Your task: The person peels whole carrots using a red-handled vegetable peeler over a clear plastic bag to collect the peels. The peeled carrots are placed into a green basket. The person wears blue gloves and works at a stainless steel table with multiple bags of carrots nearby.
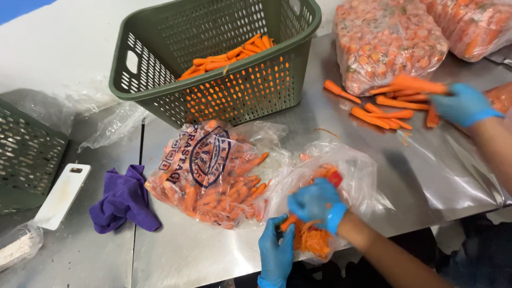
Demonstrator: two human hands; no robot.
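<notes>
Stainless steel worktable (pixel 213 256) fills the view; a seam runs front to back left of centre, and the front edge lies just below the wearer's hands. Both hands wear blue gloves.

Left hand (pixel 276 250): at the front edge, closed round the lower end of a partly peeled orange carrot (pixel 288 221). Right hand (pixel 317 202): clenched on a small red-handled peeler (pixel 334 177), set against the carrot. Both hands work over an open clear plastic bag (pixel 352 170) holding a heap of orange peelings (pixel 309 240); the bag overhangs the front edge slightly.

Just left of it, touching, a printed clear bag of whole carrots (pixel 208 176). Behind that, a dark green perforated plastic basket (pixel 224 80) with peeled carrots in the bottom. Bare steel shows between basket and peelings bag, and a wider bare stretch to the right of the hands.

Far right: another person's blue-gloved hand (pixel 463 104) rests on a loose pile of carrots (pixel 384 109), beside two large clear bags of sliced carrot (pixel 389 37).

Left section: crumpled purple cloth (pixel 124 200), white rectangular cutting board (pixel 63 196), and part of a second green basket (pixel 26 154) at the left edge.
</notes>
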